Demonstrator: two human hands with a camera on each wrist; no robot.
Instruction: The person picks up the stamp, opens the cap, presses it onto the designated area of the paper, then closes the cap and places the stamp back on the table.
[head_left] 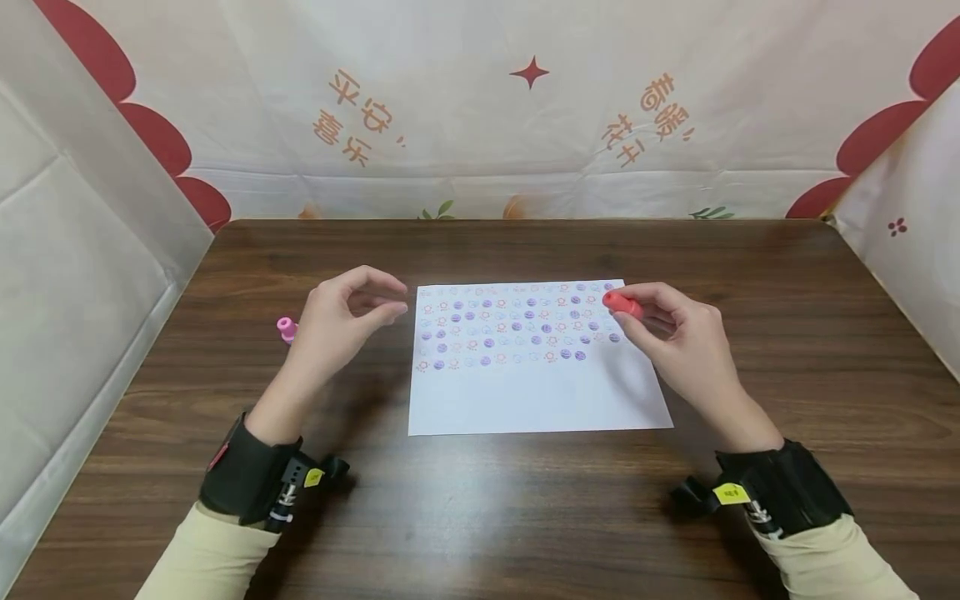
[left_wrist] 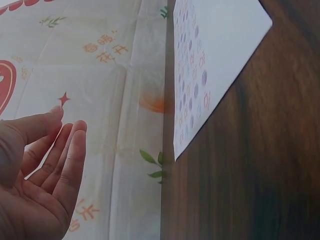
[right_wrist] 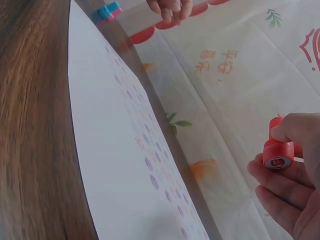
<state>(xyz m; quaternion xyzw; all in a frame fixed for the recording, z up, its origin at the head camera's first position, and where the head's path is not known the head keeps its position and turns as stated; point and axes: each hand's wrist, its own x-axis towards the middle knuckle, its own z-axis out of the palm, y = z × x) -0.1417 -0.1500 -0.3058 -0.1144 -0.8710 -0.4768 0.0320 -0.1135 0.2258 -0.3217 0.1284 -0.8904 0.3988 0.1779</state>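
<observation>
A small red toy stamp [head_left: 621,304] is pinched between the thumb and fingers of my right hand [head_left: 686,337], above the right side of a white paper sheet [head_left: 536,404]. Its round end [right_wrist: 278,162] shows in the right wrist view. Rows of purple, red and pale blue stamped prints cover the sheet's upper part, with blank paper below. My left hand [head_left: 337,312] hovers left of the sheet, fingers loosely bent and nothing between them. Beside that hand lies a pink stamp [head_left: 287,327], partly hidden by it.
In the right wrist view, a blue-and-pink item [right_wrist: 109,11] stands beyond the sheet. The brown wooden table [head_left: 465,508] ends at a white printed cloth [head_left: 480,108] behind, with more white cloth at both sides.
</observation>
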